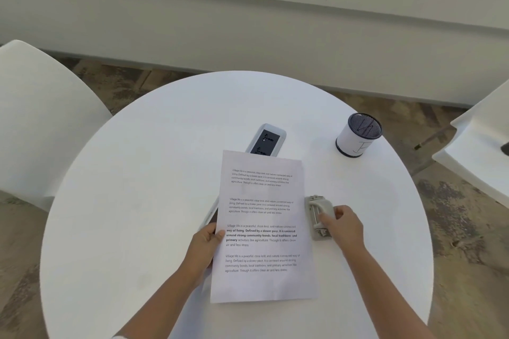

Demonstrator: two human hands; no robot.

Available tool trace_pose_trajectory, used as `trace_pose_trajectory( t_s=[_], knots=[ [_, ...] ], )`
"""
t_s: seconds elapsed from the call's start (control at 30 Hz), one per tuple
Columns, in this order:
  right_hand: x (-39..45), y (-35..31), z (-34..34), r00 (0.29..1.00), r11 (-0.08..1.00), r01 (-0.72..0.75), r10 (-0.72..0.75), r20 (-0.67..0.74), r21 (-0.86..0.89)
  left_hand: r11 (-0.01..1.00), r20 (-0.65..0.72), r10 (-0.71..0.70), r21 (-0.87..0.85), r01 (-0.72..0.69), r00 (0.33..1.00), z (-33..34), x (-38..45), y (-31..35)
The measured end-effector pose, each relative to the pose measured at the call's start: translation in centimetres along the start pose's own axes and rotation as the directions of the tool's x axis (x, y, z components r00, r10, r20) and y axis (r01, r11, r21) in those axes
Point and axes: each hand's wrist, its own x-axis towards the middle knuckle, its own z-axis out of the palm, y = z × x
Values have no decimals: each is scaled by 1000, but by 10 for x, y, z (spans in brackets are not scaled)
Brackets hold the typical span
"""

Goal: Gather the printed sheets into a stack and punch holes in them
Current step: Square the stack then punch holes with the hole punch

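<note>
The stack of printed sheets (pixel 263 228), white with several paragraphs of black text, lies near the front middle of the round white table (pixel 137 173). My left hand (pixel 206 245) grips the stack's left edge, thumb on top. A grey hole punch (pixel 319 216) sits against the stack's right edge. My right hand (pixel 344 224) is closed on the punch from the right side. I cannot tell whether the paper's edge is inside the punch slot.
A grey tray with a dark inset (pixel 266 140) lies just beyond the sheets, partly covered by them. A white mesh-topped pen cup (pixel 358 135) stands at the back right. White chairs stand at the left (pixel 33 118) and right (pixel 479 146).
</note>
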Motion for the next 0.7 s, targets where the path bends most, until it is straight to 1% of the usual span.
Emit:
trace_pose_trajectory(
  t_s=[0.53, 0.7],
  knots=[
    [-5, 4, 3, 999, 999, -10, 9, -32, -32, 999, 13, -1, -43, 2, 1000, -3, 2, -1],
    [-6, 7, 2, 1000, 999, 6, -7, -24, -40, 998, -19, -2, 56, 3, 1000, -6, 6, -4]
  ],
)
